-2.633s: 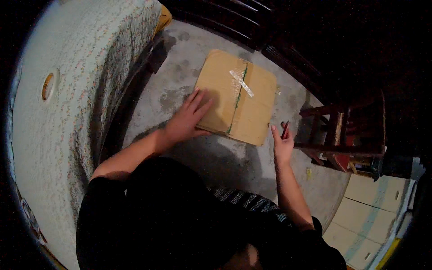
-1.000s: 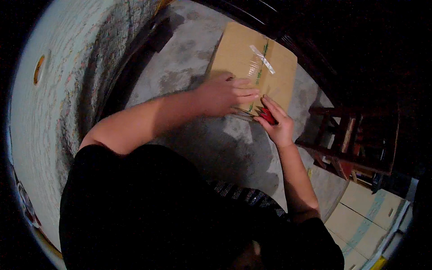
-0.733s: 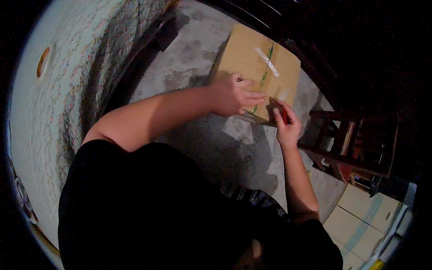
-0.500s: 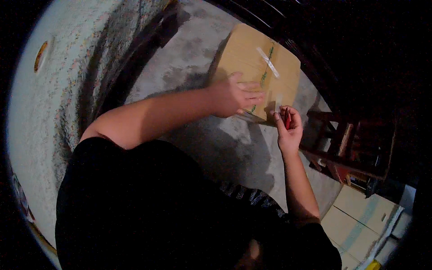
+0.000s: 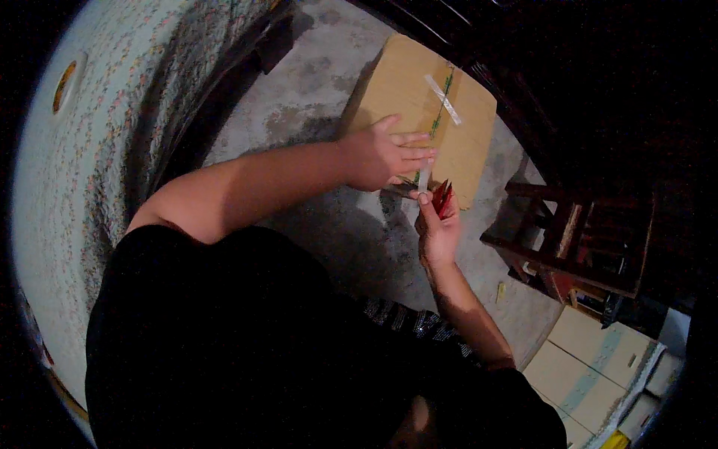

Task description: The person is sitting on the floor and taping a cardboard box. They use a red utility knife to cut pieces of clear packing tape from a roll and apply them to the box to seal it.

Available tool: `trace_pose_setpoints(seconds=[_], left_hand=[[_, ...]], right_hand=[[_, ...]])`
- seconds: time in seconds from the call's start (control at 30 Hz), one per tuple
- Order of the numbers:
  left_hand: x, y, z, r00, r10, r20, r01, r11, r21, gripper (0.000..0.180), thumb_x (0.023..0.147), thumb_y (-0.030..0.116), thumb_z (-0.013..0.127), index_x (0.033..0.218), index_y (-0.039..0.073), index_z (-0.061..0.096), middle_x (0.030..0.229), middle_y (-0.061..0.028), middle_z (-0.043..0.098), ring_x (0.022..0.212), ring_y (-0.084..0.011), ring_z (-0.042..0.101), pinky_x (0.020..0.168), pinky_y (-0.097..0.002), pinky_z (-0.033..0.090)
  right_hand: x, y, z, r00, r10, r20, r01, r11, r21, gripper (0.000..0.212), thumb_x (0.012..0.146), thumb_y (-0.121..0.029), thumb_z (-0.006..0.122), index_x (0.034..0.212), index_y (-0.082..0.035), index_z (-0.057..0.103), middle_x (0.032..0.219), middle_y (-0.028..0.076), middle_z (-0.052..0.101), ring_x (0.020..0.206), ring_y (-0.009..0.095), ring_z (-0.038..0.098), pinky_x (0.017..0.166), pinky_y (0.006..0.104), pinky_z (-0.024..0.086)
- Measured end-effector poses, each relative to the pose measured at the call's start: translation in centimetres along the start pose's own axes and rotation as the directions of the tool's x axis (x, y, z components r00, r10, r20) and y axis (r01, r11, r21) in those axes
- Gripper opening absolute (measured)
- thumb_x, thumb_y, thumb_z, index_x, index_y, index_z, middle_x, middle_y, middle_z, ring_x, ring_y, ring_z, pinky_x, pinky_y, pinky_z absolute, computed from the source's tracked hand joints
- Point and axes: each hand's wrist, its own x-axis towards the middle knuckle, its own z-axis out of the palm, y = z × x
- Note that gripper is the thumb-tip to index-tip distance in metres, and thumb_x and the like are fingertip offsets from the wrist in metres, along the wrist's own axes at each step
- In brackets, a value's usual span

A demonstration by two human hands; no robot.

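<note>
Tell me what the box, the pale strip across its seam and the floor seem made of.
Box: probably cardboard, matte, judging by its plain tan top. Strip: likely plastic tape, as it looks whitish and slightly shiny. Floor: perhaps bare concrete; it looks grey, dull and blotchy.

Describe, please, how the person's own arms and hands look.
Loose black sleeves without visible pattern cover the upper arms and leave the left forearm and right forearm bare. The left hand and right hand wear no gloves; no watch or ring can be made out.
</note>
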Motion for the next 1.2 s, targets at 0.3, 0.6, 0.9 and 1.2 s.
trace_pose_setpoints(seconds=[0.3, 0.6, 0.9, 1.2], left_hand=[[0.3, 0.5, -0.5, 0.993, -0.112, 0.030, 0.114, 0.989, -0.090, 0.081, 0.088, 0.046, 0.063, 0.154, 0.018, 0.026, 0.150, -0.0076, 0.045, 0.139, -0.0194, 0.042, 0.112, -0.0577, 0.027], [0.3, 0.1, 0.0, 1.000, -0.003, 0.017, 0.003, 1.000, -0.019, 0.062, 0.089, 0.040, 0.062, 0.146, 0.026, 0.044, 0.155, 0.0027, 0.039, 0.144, -0.0167, 0.033, 0.111, -0.0613, 0.026], [0.2, 0.1, 0.1, 1.000, -0.001, 0.027, 0.002, 1.000, -0.026, 0.056, 0.091, 0.037, 0.060, 0.144, 0.024, 0.047, 0.155, 0.0028, 0.038, 0.144, -0.0175, 0.033, 0.111, -0.0618, 0.026], [0.5, 0.6, -1.6, 0.991, -0.075, 0.115, 0.082, 0.995, -0.056, 0.076, 0.088, 0.037, 0.065, 0.153, 0.017, 0.030, 0.154, 0.0017, 0.040, 0.143, -0.0166, 0.035, 0.112, -0.0584, 0.026]], right_hand=[[-0.6, 2.3, 1.2, 0.994, 0.024, -0.109, -0.017, 0.998, 0.065, 0.008, 0.095, -0.012, 0.063, 0.099, -0.009, 0.057, 0.091, 0.005, 0.072, 0.047, 0.001, 0.037, 0.041, 0.0196, 0.026], [-0.6, 2.2, 1.1, 0.992, 0.043, -0.118, -0.036, 0.998, 0.056, 0.009, 0.095, -0.012, 0.063, 0.099, -0.009, 0.055, 0.095, 0.008, 0.072, 0.047, 0.002, 0.038, 0.040, 0.0190, 0.026], [-1.1, 1.6, 2.0, 0.968, 0.202, -0.146, -0.178, 0.970, 0.164, 0.010, 0.094, -0.016, 0.066, 0.102, -0.012, 0.061, 0.094, 0.003, 0.072, 0.048, 0.002, 0.038, 0.043, 0.0200, 0.028], [-0.6, -2.5, 1.2, 0.861, 0.494, -0.123, -0.432, 0.837, 0.337, 0.026, 0.088, -0.017, 0.068, 0.112, -0.008, 0.062, 0.092, 0.002, 0.069, 0.055, 0.006, 0.040, 0.049, 0.0217, 0.031]])
